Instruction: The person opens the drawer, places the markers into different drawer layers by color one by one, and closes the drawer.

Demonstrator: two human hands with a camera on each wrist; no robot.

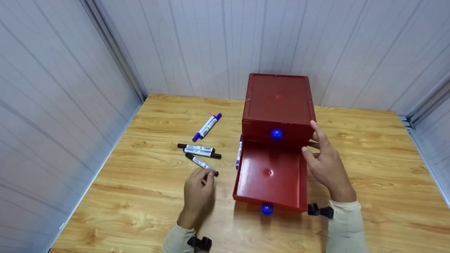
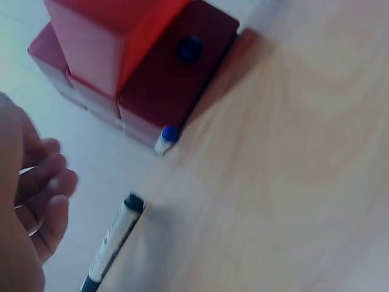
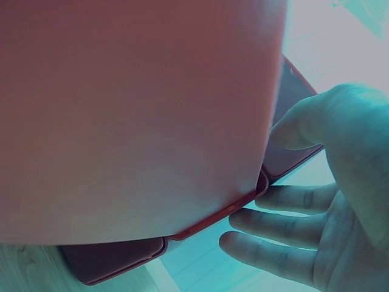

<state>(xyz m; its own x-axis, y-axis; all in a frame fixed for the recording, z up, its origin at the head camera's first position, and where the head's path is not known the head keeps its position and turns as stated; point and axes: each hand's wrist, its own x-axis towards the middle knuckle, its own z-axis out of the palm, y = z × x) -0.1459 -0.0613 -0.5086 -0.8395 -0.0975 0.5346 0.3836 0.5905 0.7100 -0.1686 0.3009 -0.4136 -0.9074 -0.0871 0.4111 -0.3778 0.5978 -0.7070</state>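
Nearest, a round blue knob [image 1: 267,209] fronts the open red plastic drawer [image 1: 270,186], which juts toward the person, so that its inside faces up and is easy to reach; to its left, the left hand [image 1: 199,189] hangs over the wood-grain surface [image 1: 140,196], fingers loosely curled and gripping nothing that shows; the left wrist view suggests they hover just beside the slim white marker with black caps [image 1: 201,162], which lies slantwise on the surface, its near end toward the hand, probably handy for picking up; on the drawer's other side, the right hand [image 1: 326,161] has its fingers outstretched, not wrapped round anything, the thumb by the drawer's side wall and the forefinger at the cabinet's corner, likely to steady it.

Beyond the single marker, two white markers with black caps [image 1: 202,153] lie side by side; a white marker with blue-purple caps [image 1: 239,154] rests along the left side of the red plastic drawer cabinet [image 1: 279,98]; farther back lie what look like two white markers with purple caps [image 1: 207,127], close together, before the pale panelled wall [image 1: 211,45].
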